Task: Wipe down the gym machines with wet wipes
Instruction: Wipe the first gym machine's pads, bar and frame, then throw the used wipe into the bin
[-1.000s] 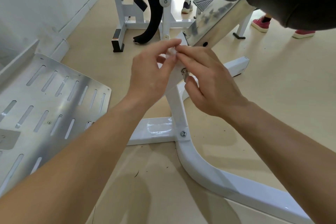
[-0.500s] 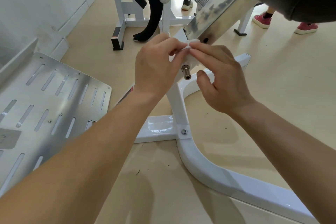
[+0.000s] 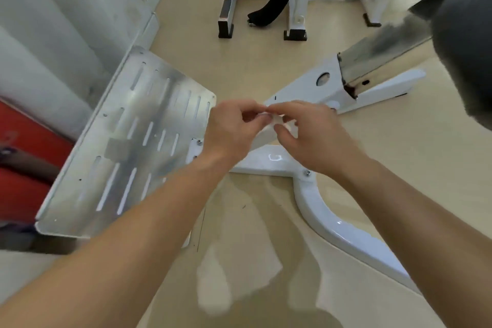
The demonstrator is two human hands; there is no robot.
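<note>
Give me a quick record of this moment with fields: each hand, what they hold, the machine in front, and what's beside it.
left: the left hand pinches one side of the small white wet wipe
right: the right hand pinches the same wipe from the other side
machine: glossy white metal machine frame on the beige floor, below the hands
contact: cannot tell whether the wipe touches the frame
beside: slotted silver metal plate to the left, red pad beyond it

A gym: white steel machine frames (image 3: 316,210), a slotted metal footplate (image 3: 138,141) and red pads (image 3: 24,165) on a beige floor (image 3: 415,157).
</note>
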